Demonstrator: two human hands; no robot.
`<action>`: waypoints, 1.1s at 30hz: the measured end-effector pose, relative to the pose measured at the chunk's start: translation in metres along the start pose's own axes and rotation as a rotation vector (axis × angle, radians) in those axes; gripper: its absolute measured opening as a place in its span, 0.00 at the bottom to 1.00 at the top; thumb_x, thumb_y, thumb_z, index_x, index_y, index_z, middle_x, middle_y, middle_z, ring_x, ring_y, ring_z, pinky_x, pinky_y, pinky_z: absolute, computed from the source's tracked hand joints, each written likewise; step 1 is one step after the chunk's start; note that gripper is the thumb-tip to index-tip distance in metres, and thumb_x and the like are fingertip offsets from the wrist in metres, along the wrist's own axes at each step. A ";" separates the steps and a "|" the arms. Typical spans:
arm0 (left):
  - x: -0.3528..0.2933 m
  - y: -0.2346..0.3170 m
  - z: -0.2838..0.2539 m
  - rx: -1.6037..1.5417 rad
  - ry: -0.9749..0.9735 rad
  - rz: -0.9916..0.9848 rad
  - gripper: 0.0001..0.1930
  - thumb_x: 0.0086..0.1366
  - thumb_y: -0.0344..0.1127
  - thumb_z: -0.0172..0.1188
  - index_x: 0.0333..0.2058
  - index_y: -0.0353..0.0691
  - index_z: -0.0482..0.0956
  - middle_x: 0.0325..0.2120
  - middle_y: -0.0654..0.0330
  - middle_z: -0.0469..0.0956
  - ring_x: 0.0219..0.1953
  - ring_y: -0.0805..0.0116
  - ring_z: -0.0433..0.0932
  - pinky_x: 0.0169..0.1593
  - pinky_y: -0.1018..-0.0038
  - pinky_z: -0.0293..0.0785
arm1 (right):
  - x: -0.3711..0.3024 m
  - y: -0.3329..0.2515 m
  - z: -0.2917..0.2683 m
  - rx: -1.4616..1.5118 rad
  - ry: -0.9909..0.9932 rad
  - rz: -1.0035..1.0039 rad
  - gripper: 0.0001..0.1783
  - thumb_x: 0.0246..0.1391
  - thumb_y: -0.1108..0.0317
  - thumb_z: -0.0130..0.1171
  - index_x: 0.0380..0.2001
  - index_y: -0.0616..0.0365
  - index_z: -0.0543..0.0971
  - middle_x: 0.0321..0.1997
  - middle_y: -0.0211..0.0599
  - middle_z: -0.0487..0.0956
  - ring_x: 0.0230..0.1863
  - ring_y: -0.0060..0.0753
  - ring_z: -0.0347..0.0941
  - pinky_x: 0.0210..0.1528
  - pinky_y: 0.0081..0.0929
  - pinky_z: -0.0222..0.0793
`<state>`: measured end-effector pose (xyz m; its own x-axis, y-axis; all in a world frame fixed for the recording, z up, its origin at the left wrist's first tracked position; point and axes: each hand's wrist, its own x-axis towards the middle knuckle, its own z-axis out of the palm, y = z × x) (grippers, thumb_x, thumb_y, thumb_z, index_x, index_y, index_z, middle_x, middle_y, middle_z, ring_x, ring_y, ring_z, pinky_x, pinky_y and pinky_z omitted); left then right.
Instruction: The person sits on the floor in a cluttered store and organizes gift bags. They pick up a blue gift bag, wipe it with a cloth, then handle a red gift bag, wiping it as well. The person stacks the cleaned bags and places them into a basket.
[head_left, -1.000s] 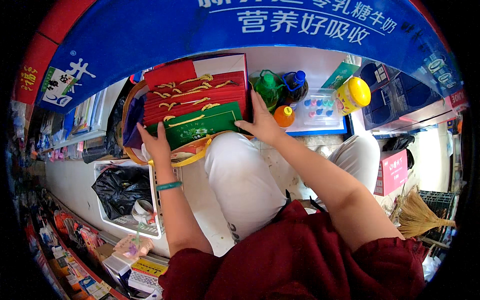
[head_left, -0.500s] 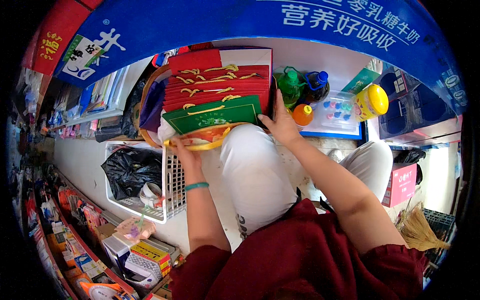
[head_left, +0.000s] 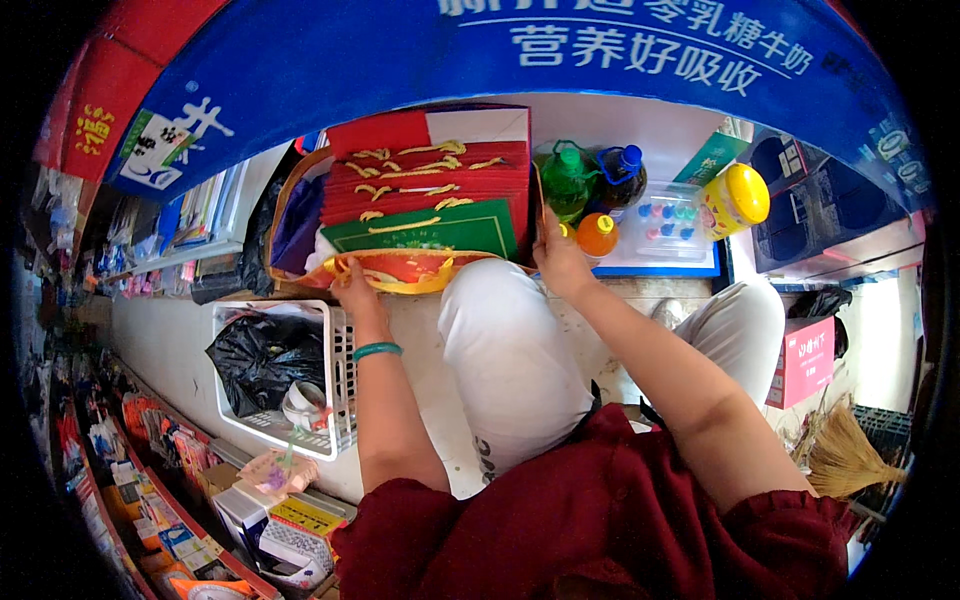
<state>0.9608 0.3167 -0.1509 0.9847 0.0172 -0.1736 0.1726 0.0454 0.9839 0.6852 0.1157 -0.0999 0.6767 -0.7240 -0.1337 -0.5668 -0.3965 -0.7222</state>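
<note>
A stack of red gift bags [head_left: 440, 180] with gold cord handles stands in a basket [head_left: 285, 200], a green bag [head_left: 430, 230] at the front. The left hand [head_left: 355, 290] grips the red-and-yellow bag [head_left: 410, 270] lying at the stack's near edge. The right hand [head_left: 560, 262] pinches the stack's right edge, just beside the orange-capped bottle [head_left: 598, 235].

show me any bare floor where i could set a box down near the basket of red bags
Bare pale floor runs between the white crate and the person's knee, under the left hand. It is crowded by the right hand: bottles, yellow-lidded jar, and the basket of red gift bags.
</note>
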 end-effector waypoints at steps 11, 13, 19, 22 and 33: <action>0.008 0.048 0.010 0.015 -0.263 -0.193 0.52 0.58 0.48 0.62 0.64 0.59 0.25 0.59 0.56 0.59 0.56 0.59 0.64 0.49 0.55 0.66 | -0.011 0.008 0.011 0.117 0.163 0.007 0.15 0.54 0.66 0.45 0.35 0.70 0.71 0.30 0.65 0.73 0.34 0.64 0.71 0.37 0.49 0.66; 0.028 0.055 0.017 0.117 -0.311 -0.198 0.52 0.57 0.51 0.62 0.65 0.58 0.27 0.57 0.53 0.60 0.52 0.59 0.67 0.45 0.58 0.68 | -0.003 -0.002 0.002 0.099 0.198 0.039 0.13 0.54 0.67 0.45 0.32 0.70 0.71 0.30 0.65 0.73 0.35 0.64 0.71 0.38 0.48 0.67; 0.029 0.057 0.029 0.120 -0.288 -0.167 0.50 0.59 0.55 0.57 0.65 0.58 0.25 0.61 0.53 0.53 0.57 0.53 0.61 0.51 0.54 0.65 | 0.012 0.001 -0.002 0.104 0.168 -0.029 0.19 0.55 0.65 0.44 0.44 0.70 0.69 0.29 0.65 0.75 0.34 0.64 0.72 0.37 0.49 0.69; 0.004 0.049 0.024 0.112 -0.233 -0.115 0.48 0.60 0.58 0.53 0.65 0.57 0.27 0.62 0.56 0.53 0.60 0.52 0.58 0.52 0.46 0.61 | 0.002 0.005 -0.003 0.167 0.062 0.079 0.25 0.58 0.59 0.45 0.49 0.71 0.67 0.31 0.65 0.75 0.38 0.62 0.73 0.41 0.46 0.68; -0.029 0.012 -0.019 -0.167 -0.107 -0.317 0.19 0.66 0.49 0.50 0.48 0.43 0.64 0.38 0.60 0.74 0.39 0.64 0.74 0.42 0.64 0.72 | -0.031 -0.019 -0.021 0.194 0.009 0.033 0.30 0.52 0.56 0.56 0.49 0.70 0.65 0.34 0.59 0.76 0.38 0.54 0.75 0.40 0.38 0.70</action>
<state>0.9338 0.3359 -0.1346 0.8817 -0.1281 -0.4541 0.4713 0.1940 0.8604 0.6653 0.1343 -0.0678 0.6547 -0.7400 -0.1543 -0.4867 -0.2565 -0.8350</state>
